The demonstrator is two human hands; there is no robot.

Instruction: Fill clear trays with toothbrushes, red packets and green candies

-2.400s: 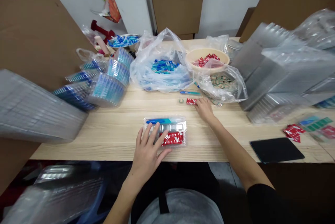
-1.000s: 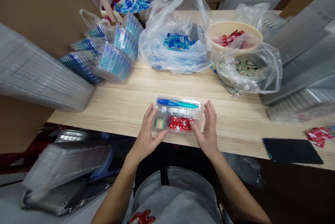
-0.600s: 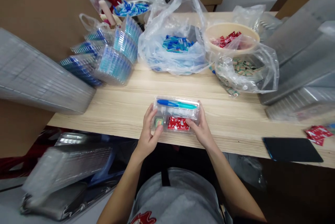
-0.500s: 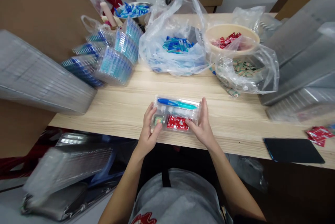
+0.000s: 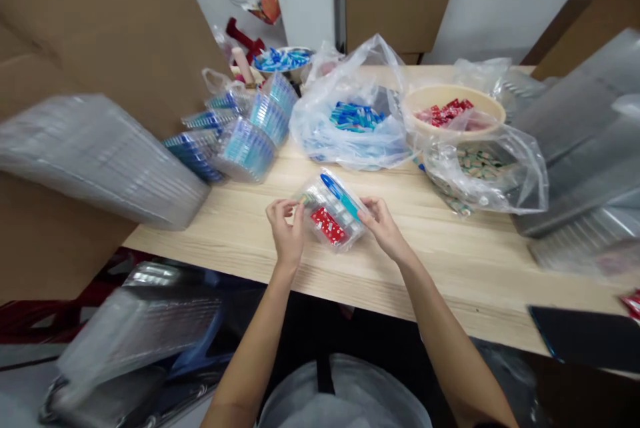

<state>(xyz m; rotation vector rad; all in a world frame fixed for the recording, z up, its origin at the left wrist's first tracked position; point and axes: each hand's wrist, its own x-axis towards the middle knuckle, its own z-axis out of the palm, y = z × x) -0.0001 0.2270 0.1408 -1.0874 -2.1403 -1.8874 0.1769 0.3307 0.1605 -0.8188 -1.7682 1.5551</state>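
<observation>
A clear plastic tray [image 5: 350,236] with compartments lies turned at an angle on the table. In its long slot is a blue-and-turquoise pen [image 5: 340,196]. A red packet with white marks [image 5: 329,225] fills another compartment. My right hand [image 5: 384,225] grips the tray's right end, thumb on top near the pen's turquoise end. At the tray's left corner, my left hand [image 5: 286,231] has its thumb and forefinger pinched on a small green-and-tan packet [image 5: 305,199]. Whether that packet is lifted from its compartment is hard to tell.
Behind the tray are a plastic bag of blue pens [image 5: 357,118], a cream bowl of red packets [image 5: 415,115] and a bag of green-and-tan packets [image 5: 480,165]. Filled trays [image 5: 247,148] are stacked left, nested empty trays [image 5: 125,155] beyond them. A phone [image 5: 585,335] lies at right.
The tray has turned clockwise, its right end swinging toward me. My left hand has gone from holding the tray's side to pinching the small packet. The view has tilted up.
</observation>
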